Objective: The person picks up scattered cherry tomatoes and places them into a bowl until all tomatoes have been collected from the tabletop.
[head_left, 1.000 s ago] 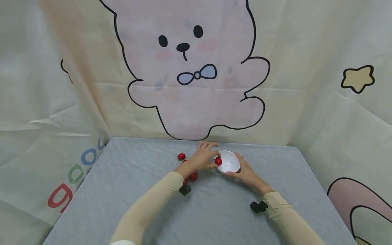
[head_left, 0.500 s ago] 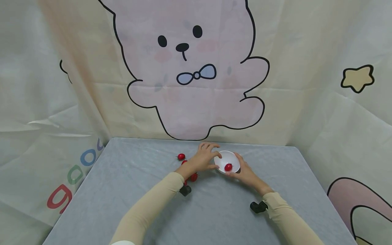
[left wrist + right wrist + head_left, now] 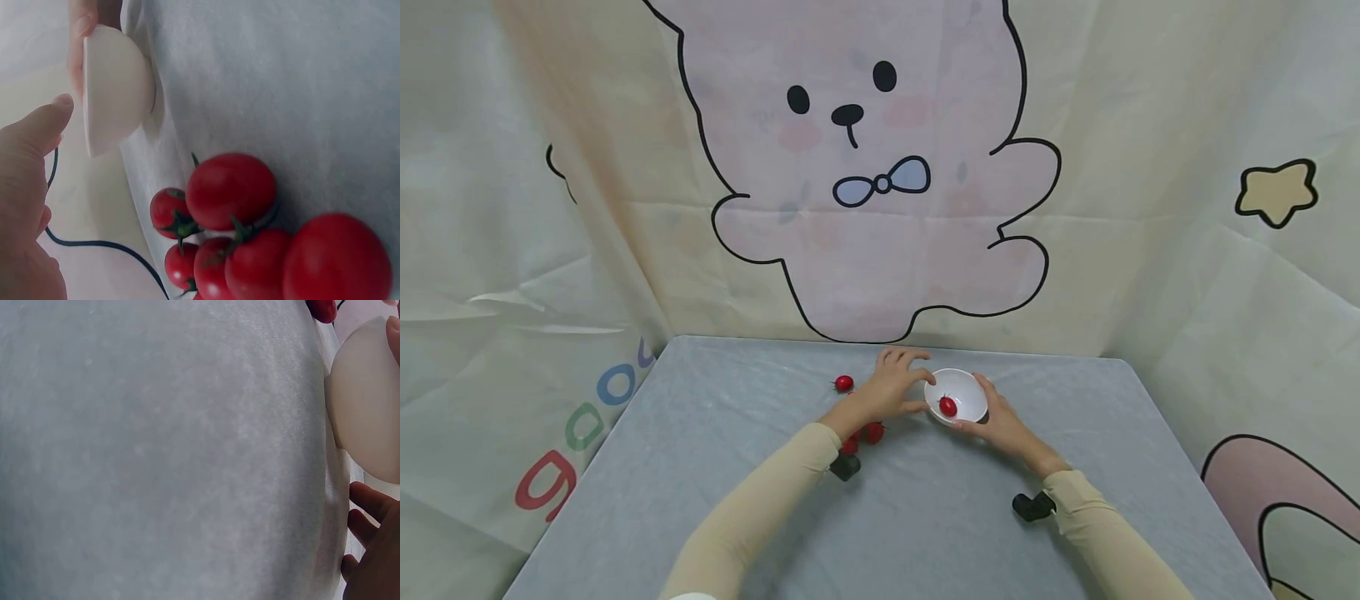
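A small white bowl (image 3: 970,390) stands on the table, and one red cherry tomato (image 3: 948,407) lies inside it. My right hand (image 3: 1006,427) grips the bowl from the right, thumb at the near side of the rim and fingers round the far side. To the left of the rim is my left hand (image 3: 889,390), its thumb and fingers spread apart with nothing between them. In the left wrist view, its thumb (image 3: 47,122) shows just off the bowl's edge. Several cherry tomatoes (image 3: 231,190) with green stems lie clustered under the left wrist, partly hidden by the forearm in the head view.
Another cherry tomato (image 3: 844,383) lies at the back left of the group. A light grey cloth (image 3: 940,525) covers the table. Behind it hangs a curtain (image 3: 1120,250) printed with a bear, near the table's back edge.
The left hand has let go of a cherry tomato, which dropped into the bowl and rolled a little left. That hand has since drawn back slightly left. The right hand stays in place.
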`<state>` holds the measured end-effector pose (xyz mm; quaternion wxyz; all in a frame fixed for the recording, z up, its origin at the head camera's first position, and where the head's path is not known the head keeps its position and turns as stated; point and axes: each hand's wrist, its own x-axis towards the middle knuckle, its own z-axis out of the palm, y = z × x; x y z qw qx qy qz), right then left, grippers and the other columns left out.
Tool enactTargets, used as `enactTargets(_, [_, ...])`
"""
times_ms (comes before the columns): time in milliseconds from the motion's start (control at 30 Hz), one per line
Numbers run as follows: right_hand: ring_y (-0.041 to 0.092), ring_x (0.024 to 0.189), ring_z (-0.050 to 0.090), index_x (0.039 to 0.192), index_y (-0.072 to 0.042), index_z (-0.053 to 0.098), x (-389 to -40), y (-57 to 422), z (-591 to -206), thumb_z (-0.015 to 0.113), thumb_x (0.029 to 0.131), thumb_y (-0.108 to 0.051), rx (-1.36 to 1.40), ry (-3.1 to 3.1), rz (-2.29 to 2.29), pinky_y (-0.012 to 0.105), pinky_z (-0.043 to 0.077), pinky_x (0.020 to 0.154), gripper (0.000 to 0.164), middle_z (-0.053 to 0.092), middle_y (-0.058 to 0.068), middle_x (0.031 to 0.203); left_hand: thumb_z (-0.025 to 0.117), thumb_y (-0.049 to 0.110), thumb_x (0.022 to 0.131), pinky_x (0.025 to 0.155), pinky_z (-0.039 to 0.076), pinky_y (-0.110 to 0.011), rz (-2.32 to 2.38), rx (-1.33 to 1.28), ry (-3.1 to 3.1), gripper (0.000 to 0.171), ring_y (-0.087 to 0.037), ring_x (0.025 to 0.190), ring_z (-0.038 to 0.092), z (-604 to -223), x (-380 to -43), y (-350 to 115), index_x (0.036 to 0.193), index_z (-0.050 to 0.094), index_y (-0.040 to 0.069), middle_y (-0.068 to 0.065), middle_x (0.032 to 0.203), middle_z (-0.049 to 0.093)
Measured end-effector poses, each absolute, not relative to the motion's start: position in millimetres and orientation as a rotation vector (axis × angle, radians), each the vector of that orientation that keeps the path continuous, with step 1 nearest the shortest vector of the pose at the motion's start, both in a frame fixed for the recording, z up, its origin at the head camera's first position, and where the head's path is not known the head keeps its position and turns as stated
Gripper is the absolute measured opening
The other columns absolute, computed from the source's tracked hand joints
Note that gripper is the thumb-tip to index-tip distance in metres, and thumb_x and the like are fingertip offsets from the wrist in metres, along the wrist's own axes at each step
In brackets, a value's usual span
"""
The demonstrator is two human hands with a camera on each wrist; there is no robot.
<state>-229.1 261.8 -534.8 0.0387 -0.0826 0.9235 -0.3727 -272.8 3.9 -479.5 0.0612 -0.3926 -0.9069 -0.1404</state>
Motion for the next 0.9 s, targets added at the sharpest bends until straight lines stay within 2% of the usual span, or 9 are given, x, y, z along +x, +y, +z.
enactTargets(300, [0.043,0.140,0.038,0.157,-0.013,0.016,-230,262,-537,0.080,0.078,-0.048,-0.288,2.847,-1.167,0.063,0.032,0.111,0.108,0.036,0.021,0.155,0.074,0.042,0.088,0.115,0.021,-0.058,-0.541,-1.148,-2.726,0.038,-0.029,0.140,0.035,-475,-272,-27,0.120,0.066,0.025,-0.004,0.152,0.040])
enactTargets(467, [0.045,0.140,0.038,0.157,-0.012,0.016,-230,263,-535,0.080,0.077,-0.049,-0.297,2.854,-1.154,0.065,0.032,0.111,0.109,0.036,0.022,0.155,0.076,0.035,0.086,0.114,0.021,-0.061,-0.617,-1.078,-2.728,0.036,-0.034,0.138,0.036,-475,-273,-51,0.118,0.068,0.021,-0.008,0.151,0.043])
enactTargets(733, [0.044,0.139,0.039,0.157,-0.014,0.018,-230,263,-533,0.081,0.077,-0.049,-0.283,2.847,-1.141,0.065,0.032,0.111,0.108,0.038,0.021,0.154,0.076,0.034,0.087,0.113,0.022,-0.061,-0.626,-0.933,-2.760,0.032,-0.035,0.137,0.036,-479,-277,-85,0.117,0.067,0.025,-0.007,0.150,0.043])
enactTargets(900, [0.044,0.139,0.039,0.158,-0.014,0.017,-228,264,-532,0.080,0.077,-0.051,-0.282,2.846,-1.127,0.065,0.032,0.111,0.109,0.037,0.021,0.155,0.079,0.026,0.084,0.111,0.022,-0.062,-0.678,-0.847,-2.762,0.037,-0.038,0.136,0.036,-482,-281,-102,0.118,0.067,0.022,-0.011,0.149,0.044])
